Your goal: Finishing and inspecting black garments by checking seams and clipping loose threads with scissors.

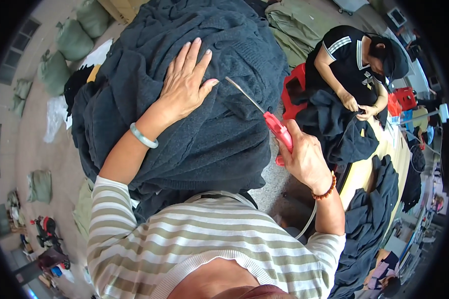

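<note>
Clearly soft stuff under the L grip [183, 92]: the dark knit heap [217, 137] looks floppy, prob. light per layer but heavy & bulky as a whole, w/ folds that'd slide or sag if tugged singly. Not fragile, tho loose knit could snag on a hard tip. Best hold: flat palm to pin it, or a full fistful of a thick fold just beside the L grip; a pinch would lift only the top layer.

The red air gun [278, 130] (prob. that, going by shape) is in the R grip [305, 155], which is closed round its handle. Body looks like stiff plastic, light, easy to steer one-handed; the thin metal tube [245, 95] is rigid & could bend if levered, so hold by the handle, not the tube. Tube runs fwd & left of the R grip, tip near the L thumb but apart from it. Can't tell if the pale hose [309, 224], behind the R grip, joins on.

Pose: L arm reaches fwd, palm down on the heap, fingers spread, nothing grasped; bangle [143, 135] on that wrist. R elbow's bent, forearm angled fwd & inward, beaded bracelet [326, 188] just behind the R grip. Co-worker [346, 60] sits fwd-right of the R grip.
</note>
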`<state>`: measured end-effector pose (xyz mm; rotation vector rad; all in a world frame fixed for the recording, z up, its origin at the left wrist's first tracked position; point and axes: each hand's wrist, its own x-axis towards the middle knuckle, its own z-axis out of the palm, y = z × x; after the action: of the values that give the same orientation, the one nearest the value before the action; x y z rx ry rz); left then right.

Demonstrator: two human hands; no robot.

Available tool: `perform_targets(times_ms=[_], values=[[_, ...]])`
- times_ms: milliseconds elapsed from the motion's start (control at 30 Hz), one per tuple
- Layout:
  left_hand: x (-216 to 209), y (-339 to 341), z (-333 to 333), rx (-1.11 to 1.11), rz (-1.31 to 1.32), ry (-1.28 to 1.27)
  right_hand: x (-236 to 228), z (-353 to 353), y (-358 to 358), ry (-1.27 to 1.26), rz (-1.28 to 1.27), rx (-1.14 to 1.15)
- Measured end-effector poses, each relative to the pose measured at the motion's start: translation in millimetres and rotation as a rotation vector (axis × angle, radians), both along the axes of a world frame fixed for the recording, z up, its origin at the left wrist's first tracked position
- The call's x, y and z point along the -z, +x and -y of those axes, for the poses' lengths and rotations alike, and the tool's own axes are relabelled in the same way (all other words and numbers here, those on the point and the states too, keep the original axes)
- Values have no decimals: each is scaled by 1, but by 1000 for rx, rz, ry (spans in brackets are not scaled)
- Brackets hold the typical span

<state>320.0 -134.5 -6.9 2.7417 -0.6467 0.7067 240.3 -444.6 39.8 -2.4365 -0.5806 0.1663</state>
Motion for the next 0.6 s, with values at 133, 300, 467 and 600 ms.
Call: perform_targets(times_ms=[133,300,467,600], values=[[-34,39,3,18,8,308,-3,-2,18,117,-80,46],[-49,112,24,52,-371,407,11,-1,44,84,38,54],[-26,159,7,-11,-312,-2,6,1,63,23,115,68],[-28,176,7,-88,-517,-108,3,9,81,64,35,23]])
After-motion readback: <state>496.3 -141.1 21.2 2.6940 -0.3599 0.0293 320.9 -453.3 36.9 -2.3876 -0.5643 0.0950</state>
